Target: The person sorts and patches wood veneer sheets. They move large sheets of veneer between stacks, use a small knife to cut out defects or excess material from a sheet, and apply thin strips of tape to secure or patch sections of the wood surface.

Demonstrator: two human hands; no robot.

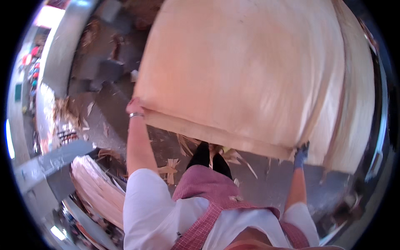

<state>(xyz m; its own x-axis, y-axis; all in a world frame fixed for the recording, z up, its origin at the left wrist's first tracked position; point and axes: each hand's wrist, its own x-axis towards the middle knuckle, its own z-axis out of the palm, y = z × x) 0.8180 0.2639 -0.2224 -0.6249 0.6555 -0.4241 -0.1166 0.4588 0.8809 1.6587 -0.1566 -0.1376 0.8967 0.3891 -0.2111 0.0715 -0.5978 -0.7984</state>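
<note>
A wide, pale tan sheet of wood veneer (241, 71) stretches out in front of me, its near edge running between my hands. At its near left corner my left hand (135, 107), bare with a metal band on the wrist, is closed on the edge. My right hand (301, 154), in a blue and dark work glove, grips the same edge farther right. Beside that hand the sheet has a raised fold, and another veneer layer (358, 104) shows along the right side. The fingers under the sheet are hidden.
Broken veneer strips (168, 170) litter the grey floor (258, 166) by my feet. To the left stand a grey metal beam (54, 164) and a bundle of pale veneer (98, 187). Blurred scraps and dark blocks lie at the upper left.
</note>
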